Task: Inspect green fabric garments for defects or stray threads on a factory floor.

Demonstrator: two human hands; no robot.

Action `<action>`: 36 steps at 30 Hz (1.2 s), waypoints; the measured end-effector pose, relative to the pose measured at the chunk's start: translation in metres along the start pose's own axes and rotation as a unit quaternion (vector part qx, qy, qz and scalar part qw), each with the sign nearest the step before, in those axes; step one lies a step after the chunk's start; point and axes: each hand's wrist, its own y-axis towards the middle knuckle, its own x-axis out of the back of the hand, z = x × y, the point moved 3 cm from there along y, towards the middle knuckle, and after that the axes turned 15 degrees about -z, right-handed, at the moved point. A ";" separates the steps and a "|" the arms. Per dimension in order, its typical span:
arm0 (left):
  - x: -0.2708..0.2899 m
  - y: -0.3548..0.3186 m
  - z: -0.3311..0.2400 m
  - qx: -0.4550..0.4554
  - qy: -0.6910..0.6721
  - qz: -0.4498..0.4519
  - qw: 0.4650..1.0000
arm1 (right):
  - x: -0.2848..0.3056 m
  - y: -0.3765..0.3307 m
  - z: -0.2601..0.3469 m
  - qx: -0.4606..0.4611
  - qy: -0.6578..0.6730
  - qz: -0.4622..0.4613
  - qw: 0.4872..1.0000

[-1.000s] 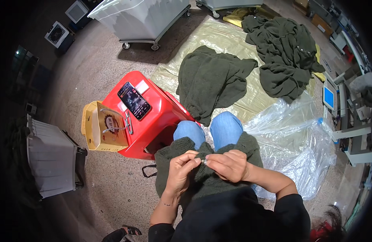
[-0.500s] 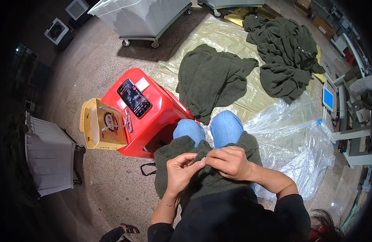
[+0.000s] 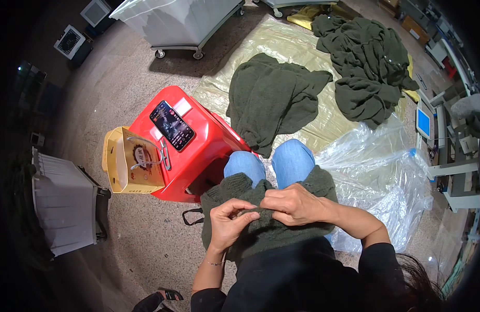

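A dark green knitted garment [image 3: 281,234] lies bunched across my lap, over jeans-clad knees. My left hand [image 3: 229,223] pinches a raised bit of the knit between thumb and forefinger. Right beside it, my right hand [image 3: 293,205] has its fingers curled closed on the same knit, knuckles up. The fingertips of both hands nearly meet; whether anything small sits between them is too fine to make out.
Left of my knees, a red plastic stool [image 3: 172,99] bears a phone [image 3: 172,125], small scissors [image 3: 165,154] and a yellow paper bag [image 3: 117,161]. Ahead, more dark green knitwear [image 3: 276,99] lies on plastic sheeting [image 3: 214,93]. Grey wheeled bins [image 3: 182,23] stand beyond.
My right hand has shifted slightly left and turned more knuckles-up. The left hand has moved a little left, its pinch still at the knit. The view has tilted slightly.
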 end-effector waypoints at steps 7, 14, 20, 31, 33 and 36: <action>0.000 0.002 0.004 -0.018 0.007 0.010 1.000 | 0.002 0.004 0.005 0.026 -0.034 0.000 0.999; -0.017 -0.017 -0.009 -0.192 0.063 -0.086 0.976 | -0.010 -0.010 0.012 0.068 -0.079 -0.100 0.990; -0.025 -0.018 -0.006 -0.203 0.086 -0.110 0.969 | -0.014 -0.018 0.007 0.017 -0.105 -0.241 0.965; 0.041 0.012 0.001 0.084 -0.131 -0.050 0.986 | 0.023 -0.015 -0.040 -0.318 0.271 -0.151 0.896; 0.034 0.013 -0.006 0.092 -0.123 -0.044 0.987 | 0.024 0.007 -0.024 -0.245 0.170 -0.109 0.948; 0.021 0.014 -0.009 0.156 -0.158 -0.003 0.975 | 0.014 0.027 -0.006 -0.208 0.107 -0.081 0.969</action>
